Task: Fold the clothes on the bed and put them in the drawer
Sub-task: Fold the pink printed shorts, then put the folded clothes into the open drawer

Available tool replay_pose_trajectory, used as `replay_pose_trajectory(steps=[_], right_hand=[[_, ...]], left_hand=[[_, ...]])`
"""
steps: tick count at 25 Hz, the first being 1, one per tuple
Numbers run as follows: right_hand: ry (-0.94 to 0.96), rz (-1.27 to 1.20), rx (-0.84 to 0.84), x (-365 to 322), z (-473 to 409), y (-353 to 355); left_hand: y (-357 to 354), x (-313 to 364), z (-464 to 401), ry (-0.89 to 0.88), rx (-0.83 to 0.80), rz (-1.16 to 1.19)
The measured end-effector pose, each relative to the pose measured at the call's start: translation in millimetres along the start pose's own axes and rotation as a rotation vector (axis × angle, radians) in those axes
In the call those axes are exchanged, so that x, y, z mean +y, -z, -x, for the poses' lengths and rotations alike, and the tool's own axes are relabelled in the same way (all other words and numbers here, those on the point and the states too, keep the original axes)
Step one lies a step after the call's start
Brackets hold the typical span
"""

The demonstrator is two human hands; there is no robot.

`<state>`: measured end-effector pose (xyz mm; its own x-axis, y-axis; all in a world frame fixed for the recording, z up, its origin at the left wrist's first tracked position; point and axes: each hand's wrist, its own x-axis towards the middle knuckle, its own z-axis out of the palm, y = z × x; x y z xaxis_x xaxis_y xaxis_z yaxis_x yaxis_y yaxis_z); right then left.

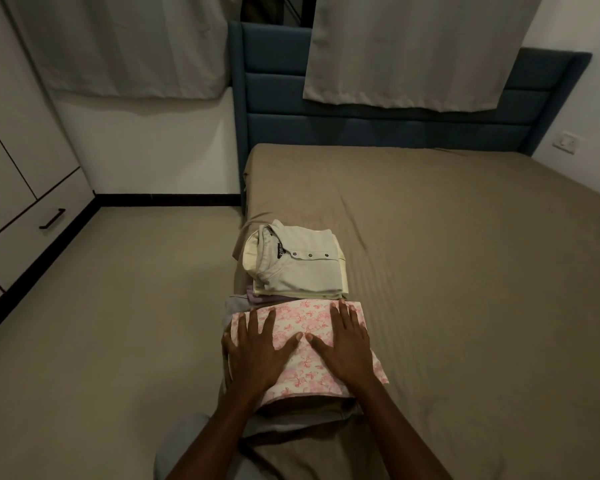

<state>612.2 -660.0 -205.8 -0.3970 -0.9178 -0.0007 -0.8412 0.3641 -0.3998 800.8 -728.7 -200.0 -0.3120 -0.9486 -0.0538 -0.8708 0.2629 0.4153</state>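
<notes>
A folded pink floral garment [303,362] lies at the near left edge of the bed [447,254], on top of other folded cloth. My left hand [257,351] lies flat on its left half with fingers spread. Over on the right half my right hand [347,344] presses flat the same way. Just beyond it sits a stack of folded clothes topped by a beige buttoned shirt [298,261], with a lilac piece showing underneath. The white drawer [39,230] with a black handle is in the wardrobe at the left, closed.
The brown bedsheet stretches bare to the right and back, up to a blue padded headboard [378,126]. Grey curtains [413,46] hang over it. A strip of beige floor [118,306] runs between the bed and the wardrobe. A wall socket [567,142] is at the far right.
</notes>
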Motion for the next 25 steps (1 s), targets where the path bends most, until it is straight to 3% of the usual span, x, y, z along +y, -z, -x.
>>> replay_pose_trajectory(steps=[4,7,9,14,16,22,25], right_hand=[[-0.021,-0.084,0.04,-1.1,-11.5,4.4],[-0.047,-0.224,0.338,-0.7,-26.0,18.2],[-0.146,-0.359,0.398,-3.4,-54.2,36.5],[-0.625,-1.21,0.123,-1.5,-149.3,55.5],[-0.719,-1.393,-0.056,1.1,-164.3,57.7],[-0.752,-1.457,-0.331,29.8,-203.2,51.9],[-0.644,-1.477,-0.44,20.9,-210.6,53.4]], left_hand=[[15.6,3.6,-15.0,0.028,0.142,0.041],[35.5,5.4,-35.6,0.001,0.34,0.213],[50.3,1.0,-61.8,-0.012,0.385,0.431],[61.2,-25.3,-158.3,0.403,0.092,1.152],[64.1,-19.2,-172.5,0.447,-0.022,1.36],[56.9,-17.4,-208.5,0.506,-0.287,1.275],[68.1,-13.7,-218.3,0.394,-0.404,1.216]])
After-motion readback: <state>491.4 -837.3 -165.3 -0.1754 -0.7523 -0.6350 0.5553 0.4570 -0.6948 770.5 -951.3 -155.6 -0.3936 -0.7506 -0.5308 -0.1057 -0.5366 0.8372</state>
